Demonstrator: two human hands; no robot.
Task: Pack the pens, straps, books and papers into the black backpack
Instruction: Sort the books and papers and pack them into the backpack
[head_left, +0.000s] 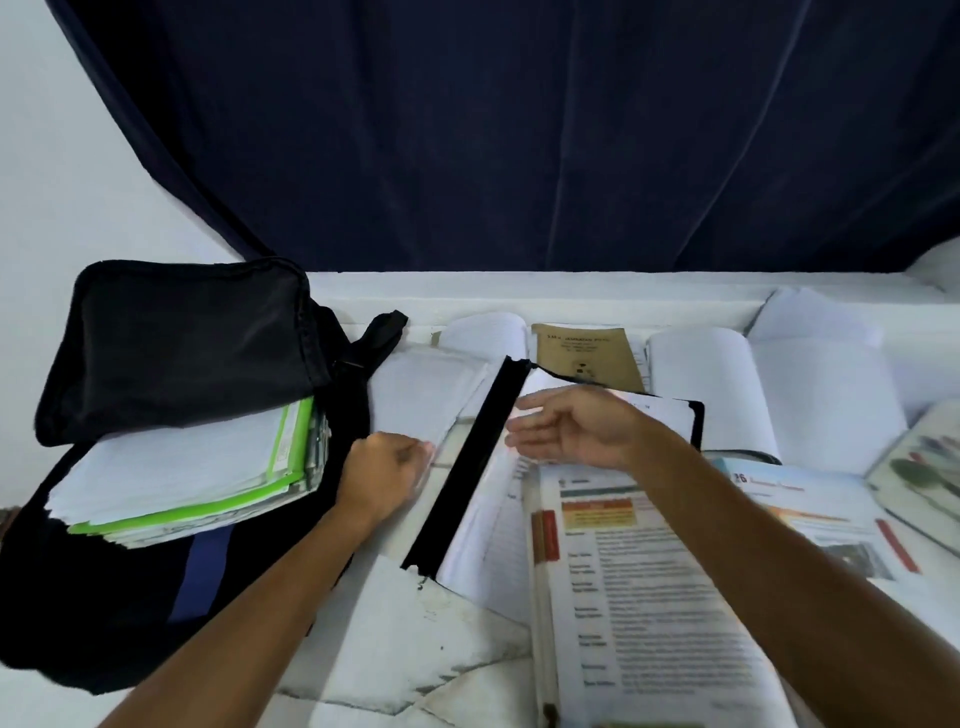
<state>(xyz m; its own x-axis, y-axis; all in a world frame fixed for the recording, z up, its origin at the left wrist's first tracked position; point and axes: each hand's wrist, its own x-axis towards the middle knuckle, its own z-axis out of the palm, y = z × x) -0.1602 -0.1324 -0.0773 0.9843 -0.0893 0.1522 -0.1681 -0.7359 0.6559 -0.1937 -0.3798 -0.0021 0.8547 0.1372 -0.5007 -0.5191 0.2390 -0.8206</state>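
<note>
The black backpack (171, 332) lies open at the left, with a stack of papers and green-edged folders (192, 467) in its mouth. My left hand (387, 467) is curled at the near corner of a white paper stack (421, 395) beside the bag; whether it pinches the paper is unclear. My right hand (576, 428) hovers open, fingers pointing left, over a black-spined book (467, 467). An open textbook with coloured print (649, 582) lies under my right forearm. A brown booklet (587, 353) rests at the back.
Open white notebooks (810, 384) and another printed book (810, 509) cover the right side of the white surface (431, 639). A dark blue curtain (519, 130) hangs behind. A backpack strap (382, 332) sticks out toward the papers.
</note>
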